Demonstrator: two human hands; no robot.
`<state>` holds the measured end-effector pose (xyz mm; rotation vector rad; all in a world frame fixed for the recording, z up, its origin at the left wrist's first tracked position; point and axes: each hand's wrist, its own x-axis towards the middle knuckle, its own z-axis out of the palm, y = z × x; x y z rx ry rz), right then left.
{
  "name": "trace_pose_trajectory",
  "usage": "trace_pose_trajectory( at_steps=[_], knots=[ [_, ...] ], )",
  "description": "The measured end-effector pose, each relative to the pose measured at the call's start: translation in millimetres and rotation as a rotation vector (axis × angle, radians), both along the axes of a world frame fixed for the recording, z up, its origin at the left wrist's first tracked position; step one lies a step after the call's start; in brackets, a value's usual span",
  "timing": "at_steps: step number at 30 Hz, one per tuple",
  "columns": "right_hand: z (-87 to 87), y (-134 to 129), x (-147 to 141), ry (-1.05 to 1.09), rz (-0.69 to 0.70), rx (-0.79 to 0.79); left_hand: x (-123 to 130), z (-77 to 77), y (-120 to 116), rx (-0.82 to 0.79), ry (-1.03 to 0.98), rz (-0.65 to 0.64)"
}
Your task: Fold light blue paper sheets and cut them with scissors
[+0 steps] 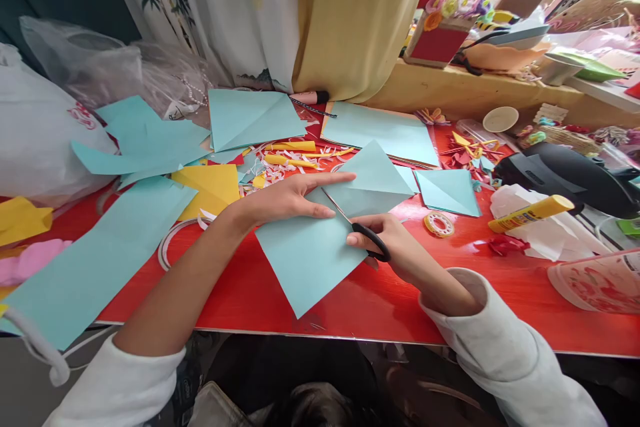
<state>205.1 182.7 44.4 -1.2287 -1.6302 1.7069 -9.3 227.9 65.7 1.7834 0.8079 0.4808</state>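
My right hand (395, 243) grips a pair of scissors (373, 240) by the black handles. The metal blades sit in a sheet of light blue paper (307, 267) along a crease across its middle. The sheet's upper part (377, 177) tilts up behind the blades, and its lower corner points to the table's front edge. Across the left side of this sheet lies my left hand (295, 195), index finger stretched out and thumb apart, close to the scissor tips. Its other fingers are mostly hidden.
On the red table (235, 300) lie stacked blue paper (383, 130), a cut blue strip (100, 253), yellow paper (213, 190), shredded scraps (280, 170), a tape roll (439, 224) and a glue stick (531, 213). A pink patterned cup (597, 280) stands right, a white plastic bag (40, 127) left.
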Motion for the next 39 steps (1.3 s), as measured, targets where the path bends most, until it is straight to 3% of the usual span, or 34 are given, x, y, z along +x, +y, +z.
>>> trace_pose_trajectory(
  at_steps=[15, 23, 31, 34, 39],
  knots=[
    [-2.3, 0, 0, -0.004, -0.015, 0.022, 1, -2.7, 1, -0.095, 0.002, 0.013],
    [-4.4, 0, 0, -0.023, -0.019, 0.01, 4, -3.3, 1, 0.013, 0.017, -0.033],
    [0.3, 4, 2, -0.014, 0.046, 0.069, -11, -4.5, 10, 0.061, 0.032, 0.205],
    [-2.4, 3, -2, 0.029, -0.014, 0.08, -10, -5.1, 9, 0.1, 0.022, 0.23],
    [-8.1, 2, -4, 0.135, -0.205, 0.114, -3, -1.7, 4, 0.081, -0.001, 0.158]
  ],
)
